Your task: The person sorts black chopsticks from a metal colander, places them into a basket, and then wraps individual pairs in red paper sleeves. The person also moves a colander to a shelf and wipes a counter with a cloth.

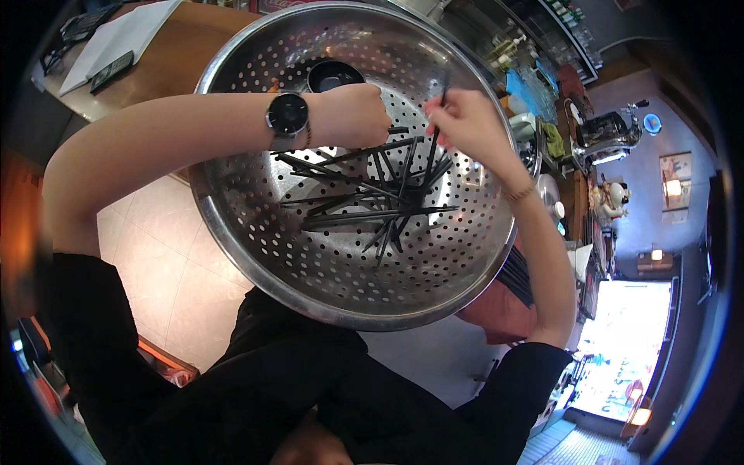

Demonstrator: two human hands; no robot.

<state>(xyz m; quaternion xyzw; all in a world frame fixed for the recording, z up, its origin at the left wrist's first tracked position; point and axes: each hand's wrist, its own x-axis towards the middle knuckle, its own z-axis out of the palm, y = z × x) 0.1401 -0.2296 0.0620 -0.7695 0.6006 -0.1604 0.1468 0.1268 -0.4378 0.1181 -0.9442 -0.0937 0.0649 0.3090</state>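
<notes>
A large perforated stainless steel colander (pixel 360 290) fills the middle of my view, with a loose heap of black chopsticks (pixel 383 215) crossing each other in it. My left hand (pixel 354 116), with a watch on the wrist, is curled into a fist over the far part of the colander. Blunt black stick ends poke out beside its knuckles; the fingers' inner side is hidden. On the right, my right hand (pixel 465 122) pinches one black chopstick (pixel 434 148), held steeply with its lower end over the heap. A small black bowl (pixel 334 75) rests behind my left hand.
A wooden counter (pixel 192 35) at the upper left carries white paper (pixel 125 40) and a dark handheld device (pixel 112 72). Beneath the colander's right edge lie more dark sticks (pixel 517 273) by a reddish-brown cloth (pixel 500 311). Bar equipment lines the right side.
</notes>
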